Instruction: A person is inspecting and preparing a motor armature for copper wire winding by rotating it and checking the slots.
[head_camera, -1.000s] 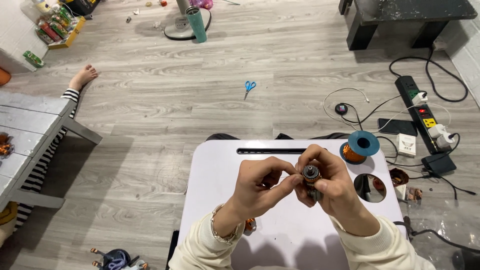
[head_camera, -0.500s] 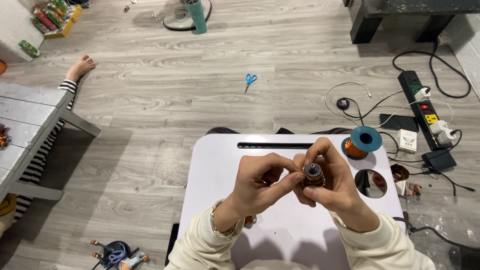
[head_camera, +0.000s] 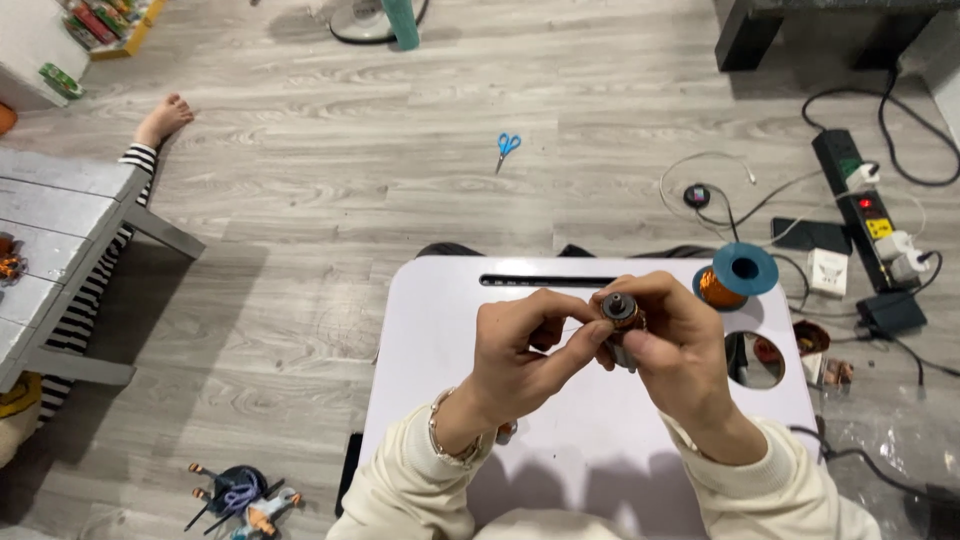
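Above the middle of a white lap table (head_camera: 590, 440), right hand (head_camera: 680, 345) closed around a small cylindrical motor part (head_camera: 622, 318) with copper-coloured windings and a dark metal end cap, held upright between thumb and curled fingers. Left hand (head_camera: 520, 345) alongside, touching the right, fingers bent, thumb and forefinger tip pinched at the side of the same part; whether a wire runs between them cannot be told. Cream sleeves on both forearms, bracelet (head_camera: 440, 445) at the left wrist.

Just beyond the right hand, at the table's far right corner: spool of copper wire (head_camera: 730, 278) with round blue flanges, lying on its side. Along the far edge, a long dark slot (head_camera: 545, 281); near the right edge, a round cup hole (head_camera: 755, 360).

On the grey plank floor to the right: black power strip (head_camera: 850, 190) with a red lit switch, a small square yellow label and white plugs; flat black rectangle (head_camera: 810, 236) and white square adapter (head_camera: 828, 272) beside it; tangled black and white cables. Farther out, well apart from the table: blue-handled scissors (head_camera: 508, 148).

At far left: grey slatted bench (head_camera: 60, 250), another person's bare foot (head_camera: 165, 117) and striped trouser leg. At top left, a shelf of green, red and yellow packages (head_camera: 100, 22).
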